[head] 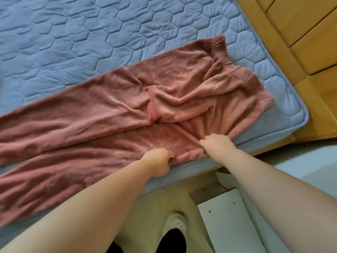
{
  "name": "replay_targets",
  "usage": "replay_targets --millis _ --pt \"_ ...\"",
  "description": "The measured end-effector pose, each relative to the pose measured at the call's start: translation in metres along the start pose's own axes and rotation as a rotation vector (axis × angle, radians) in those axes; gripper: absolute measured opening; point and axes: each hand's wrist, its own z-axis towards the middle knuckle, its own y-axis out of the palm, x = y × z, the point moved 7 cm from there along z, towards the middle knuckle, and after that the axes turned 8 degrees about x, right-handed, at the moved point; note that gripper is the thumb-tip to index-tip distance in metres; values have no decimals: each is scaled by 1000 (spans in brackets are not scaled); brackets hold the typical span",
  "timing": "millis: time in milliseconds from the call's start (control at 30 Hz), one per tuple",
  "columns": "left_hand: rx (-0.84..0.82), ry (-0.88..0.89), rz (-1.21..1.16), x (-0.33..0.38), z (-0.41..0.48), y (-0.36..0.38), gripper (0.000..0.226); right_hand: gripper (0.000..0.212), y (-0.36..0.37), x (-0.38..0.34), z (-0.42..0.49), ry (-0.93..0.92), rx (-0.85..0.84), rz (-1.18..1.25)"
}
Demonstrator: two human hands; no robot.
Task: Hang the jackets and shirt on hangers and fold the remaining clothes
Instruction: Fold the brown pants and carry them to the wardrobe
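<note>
A pair of fuzzy pink trousers (102,114) lies spread across the blue quilted mattress (73,33), legs running to the left and the ribbed waistband at the upper right. The cloth is wrinkled and bunched around the seat. My left hand (158,159) grips the near edge of the trousers at the mattress's front edge, fingers curled into the fabric. My right hand (217,143) pinches the same near edge a little further right, close to the mattress corner. No hangers or other clothes are in view.
The mattress corner (302,114) sits at the right, with a yellow wooden bed frame and panels (300,33) beyond it. Below the mattress edge are a white board (226,221) with screws, pale floor, and my white slipper (175,223).
</note>
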Motion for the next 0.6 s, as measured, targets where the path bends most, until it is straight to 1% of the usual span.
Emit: replay_targets --millis 33,67,100,133,167,200,267,367,433,467,500,533,600 --pt "-88 -18 -35 -1 -6 5 30 30 14 2 -12 37 -171 59" --pt "-123 -26 -64 -1 -9 5 36 36 24 5 -22 75 -324 107" --pt "-116 -30 -95 2 -12 0 40 39 26 8 -27 102 -401 148" --pt "-79 -36 -130 3 -12 -8 41 38 22 10 -28 115 -419 176" --pt "-19 -45 -161 5 -11 -19 42 34 16 11 -26 124 -409 195" --pt "53 -64 -183 4 -10 -31 41 28 8 14 -21 131 -349 215" --pt "215 -100 -213 -1 -9 -59 40 21 -14 20 -6 148 -161 228" --pt "436 -141 -290 -15 -7 -101 36 19 -49 23 22 150 136 196" --pt "546 -171 -322 -29 -2 -125 29 21 -68 26 42 154 268 193" --pt "568 -182 -321 -37 1 -133 25 24 -76 27 53 156 316 197" --pt "577 -185 -318 -43 5 -141 22 29 -82 27 62 157 333 199" --pt "584 -180 -319 -50 10 -148 21 36 -86 29 72 169 307 201" --pt "589 -175 -326 -63 22 -160 25 46 -86 34 92 212 181 172"
